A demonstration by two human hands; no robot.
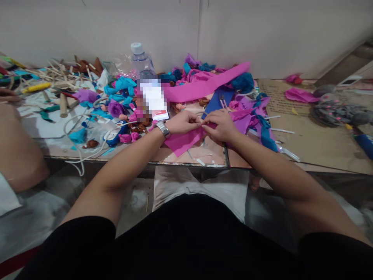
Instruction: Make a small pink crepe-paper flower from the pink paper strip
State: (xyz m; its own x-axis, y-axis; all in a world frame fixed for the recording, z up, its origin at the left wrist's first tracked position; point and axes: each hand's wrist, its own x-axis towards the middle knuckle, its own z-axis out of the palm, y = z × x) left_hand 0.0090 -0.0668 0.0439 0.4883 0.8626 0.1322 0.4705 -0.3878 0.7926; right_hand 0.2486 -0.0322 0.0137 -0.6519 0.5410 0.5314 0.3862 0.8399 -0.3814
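1. Head view, hands: the left hand [184, 123] and the right hand [221, 125] meet low over the desk [214, 153], thumbs and fingers pinched at the top right corner of a pink sheet [181, 144]; the exact grip between the fingertips is too small to make out.
2. Head view, the sheet: it lies near the desk's front edge, mostly below the left hand.
3. Head view, behind the hands: a long pink strip [201, 88] slants up to the right, with a blue sheet [210, 106] partly under it. A phone [157, 102], its screen blurred, stands before a clear bottle [142, 62].
4. Head view, sides: crumpled colored paper, a white cable [69, 134] and wooden sticks [63, 105] lie left; brown cardboard [294, 146] lies right.
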